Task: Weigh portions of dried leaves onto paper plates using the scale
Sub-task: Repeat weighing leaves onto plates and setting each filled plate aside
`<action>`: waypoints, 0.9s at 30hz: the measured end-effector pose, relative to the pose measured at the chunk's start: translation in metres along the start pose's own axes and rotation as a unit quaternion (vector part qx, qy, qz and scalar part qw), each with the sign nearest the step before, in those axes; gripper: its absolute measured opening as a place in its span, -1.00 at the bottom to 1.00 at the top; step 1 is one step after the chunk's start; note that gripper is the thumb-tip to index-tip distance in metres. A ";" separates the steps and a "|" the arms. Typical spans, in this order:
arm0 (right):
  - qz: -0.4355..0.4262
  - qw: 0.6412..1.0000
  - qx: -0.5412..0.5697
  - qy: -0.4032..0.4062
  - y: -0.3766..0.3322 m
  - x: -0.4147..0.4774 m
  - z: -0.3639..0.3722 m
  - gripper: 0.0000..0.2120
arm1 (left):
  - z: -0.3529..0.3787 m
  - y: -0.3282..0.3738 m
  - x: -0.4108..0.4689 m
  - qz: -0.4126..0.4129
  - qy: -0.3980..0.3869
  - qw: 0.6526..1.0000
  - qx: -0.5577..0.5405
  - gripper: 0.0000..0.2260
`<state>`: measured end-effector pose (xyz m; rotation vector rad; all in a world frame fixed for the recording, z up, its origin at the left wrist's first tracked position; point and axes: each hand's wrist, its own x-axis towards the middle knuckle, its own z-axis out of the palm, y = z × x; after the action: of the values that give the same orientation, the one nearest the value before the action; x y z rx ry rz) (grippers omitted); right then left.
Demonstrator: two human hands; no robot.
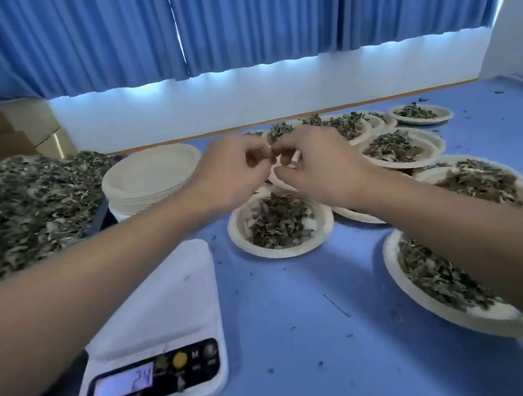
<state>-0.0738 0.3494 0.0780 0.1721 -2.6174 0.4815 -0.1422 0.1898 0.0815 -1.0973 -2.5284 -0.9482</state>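
Scale [155, 315]: nearest you, lower left, under your left forearm. Pan bare, display reads 24. Long axis runs away from you, display end closest.
Table [306, 326]: blue, leaf crumbs scattered.
Filled plate [234, 232]: just below the hands. More filled ones to the right & behind, some overlapping.
Plate stack [151, 177]: blanks, left of the hands.
Leaf heap [11, 214]: far left, beside the stack.
Left hand [229, 172] & right hand [313, 169]: both out front above the filled plates, fingers curled, tips meeting at centre.
Grip: looks like a pinch, but on what you can't tell (blurred). Pale rim [281, 179] shows under the right hand, poss. a plate edge.
Judgement: the next portion needs a blank on the pan. Stack & heap lie left of your grip, scale back toward you & left, so the left hand is nearer all three.
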 end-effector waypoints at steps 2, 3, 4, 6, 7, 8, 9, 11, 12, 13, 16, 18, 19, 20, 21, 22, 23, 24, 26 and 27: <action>-0.027 1.000 0.004 -0.007 -0.023 0.022 0.017 -0.81 | -0.035 -0.030 -0.011 -0.020 0.034 0.999 0.014 -0.89; -0.043 0.999 0.002 -0.014 -0.033 0.032 0.025 -0.78 | -0.050 -0.044 -0.015 -0.033 0.042 0.998 0.030 -0.90; -0.060 0.998 0.001 -0.023 -0.043 0.041 0.032 -0.76 | -0.064 -0.059 -0.020 -0.044 0.045 0.997 0.047 -0.91; -0.093 0.995 0.010 -0.040 -0.063 0.056 0.045 -0.75 | -0.084 -0.085 -0.028 -0.050 0.038 0.995 0.077 -0.90; -0.108 0.993 0.011 -0.050 -0.071 0.063 0.052 -0.76 | -0.091 -0.096 -0.031 -0.047 0.029 0.995 0.086 -0.89; -0.123 0.990 0.007 -0.062 -0.078 0.069 0.057 -0.76 | -0.097 -0.105 -0.035 -0.044 0.015 0.995 0.087 -0.88; -0.138 0.988 -0.001 -0.075 -0.084 0.074 0.064 -0.77 | -0.103 -0.115 -0.038 -0.039 -0.002 0.995 0.086 -0.88; -0.166 0.981 -0.026 -0.095 -0.091 0.081 0.073 -0.79 | -0.108 -0.129 -0.044 -0.019 -0.034 0.995 0.091 -0.88; -0.176 0.979 -0.038 -0.101 -0.093 0.083 0.077 -0.79 | -0.110 -0.135 -0.046 -0.006 -0.042 0.995 0.094 -0.88; -0.184 0.976 -0.048 -0.103 -0.093 0.085 0.079 -0.79 | -0.111 -0.140 -0.047 0.009 -0.046 0.994 0.095 -0.88; -0.195 0.972 -0.041 -0.123 -0.091 0.090 0.078 -0.80 | -0.113 -0.146 -0.050 0.035 -0.047 0.994 0.092 -0.88; -0.194 0.971 -0.011 -0.136 -0.090 0.094 0.075 -0.82 | -0.115 -0.148 -0.050 0.052 -0.048 0.993 0.090 -0.88; -0.196 0.971 -0.004 -0.139 -0.088 0.096 0.073 -0.83 | -0.116 -0.149 -0.050 0.060 -0.048 0.993 0.089 -0.87; -0.198 0.970 -0.003 -0.144 -0.087 0.098 0.072 -0.83 | -0.116 -0.149 -0.050 0.066 -0.049 0.993 0.088 -0.87; -0.201 0.968 -0.002 -0.149 -0.087 0.100 0.072 -0.83 | -0.117 -0.149 -0.050 0.072 -0.050 0.992 0.087 -0.87; -0.204 0.967 -0.003 -0.155 -0.087 0.102 0.072 -0.82 | -0.117 -0.149 -0.050 0.078 -0.053 0.992 0.085 -0.87; -0.206 0.965 -0.004 -0.161 -0.088 0.104 0.072 -0.82 | -0.118 -0.149 -0.049 0.082 -0.057 0.991 0.084 -0.87; -0.208 0.964 -0.006 -0.166 -0.088 0.105 0.072 -0.82 | -0.119 -0.150 -0.049 0.085 -0.060 0.991 0.084 -0.87; -0.215 0.961 -0.007 -0.174 -0.087 0.107 0.071 -0.82 | -0.121 -0.151 -0.049 0.092 -0.068 0.990 0.085 -0.86; -0.218 0.960 -0.006 -0.176 -0.087 0.107 0.070 -0.82 | -0.121 -0.151 -0.049 0.096 -0.072 0.989 0.086 -0.86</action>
<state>-0.1809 0.2389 0.0967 0.8833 -2.7973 0.2983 -0.2219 0.0066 0.0815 -1.3677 -2.5008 -0.6099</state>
